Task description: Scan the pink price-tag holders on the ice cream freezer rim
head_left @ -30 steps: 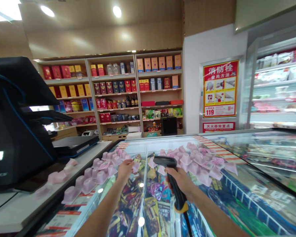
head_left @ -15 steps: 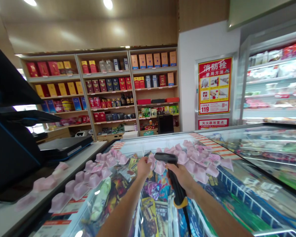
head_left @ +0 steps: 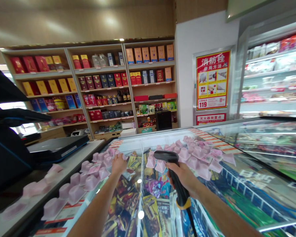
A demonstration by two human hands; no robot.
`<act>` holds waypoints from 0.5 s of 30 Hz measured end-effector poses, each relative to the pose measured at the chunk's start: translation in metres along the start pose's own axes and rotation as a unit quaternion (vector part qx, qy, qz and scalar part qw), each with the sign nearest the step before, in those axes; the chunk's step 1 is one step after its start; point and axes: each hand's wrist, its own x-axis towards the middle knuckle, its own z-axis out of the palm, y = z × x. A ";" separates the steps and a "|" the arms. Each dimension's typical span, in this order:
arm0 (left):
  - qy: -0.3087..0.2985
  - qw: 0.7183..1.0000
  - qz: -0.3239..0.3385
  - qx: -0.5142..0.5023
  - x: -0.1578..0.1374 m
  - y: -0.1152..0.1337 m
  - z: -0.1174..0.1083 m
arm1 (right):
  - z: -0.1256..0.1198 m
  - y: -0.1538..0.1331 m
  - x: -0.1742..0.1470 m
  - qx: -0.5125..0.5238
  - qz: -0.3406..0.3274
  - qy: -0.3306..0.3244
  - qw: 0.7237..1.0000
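Note:
My right hand (head_left: 184, 179) is wrapped round the handle of a black barcode scanner (head_left: 176, 177) with a yellow ring at its lower end and a cable hanging down. The scanner's head points left, above the freezer's glass top. My left hand (head_left: 118, 164) is at the far end of the left row of pink plastic cups (head_left: 91, 182). Its fingers are curled on a pink cup (head_left: 124, 156), mostly hidden behind them. A second group of pink cups (head_left: 196, 156), some with printed labels, lies on the glass right of the scanner.
Below the glass, a white wire divider (head_left: 141, 184) separates packaged ice creams (head_left: 128, 194). On the left stands a counter (head_left: 88, 149) with a black checkout machine (head_left: 7, 144). Shelves of boxes (head_left: 110, 82) line the back wall. A lit fridge (head_left: 273, 79) is at the right.
My left hand has moved left, from the cups beside the scanner to the far end of the left row. My right hand still holds the scanner. The view has shifted slightly.

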 end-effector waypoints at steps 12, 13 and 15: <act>-0.016 0.991 -0.032 -0.129 -0.001 0.001 -0.005 | 0.010 0.002 -0.005 -0.027 0.016 -0.038 0.999; -0.025 0.987 -0.032 -0.154 -0.002 0.002 -0.004 | 0.011 0.001 -0.006 -0.024 0.013 -0.039 0.999; -0.042 0.976 -0.045 -0.209 -0.004 0.003 -0.003 | 0.011 0.000 -0.007 -0.023 0.009 -0.039 0.999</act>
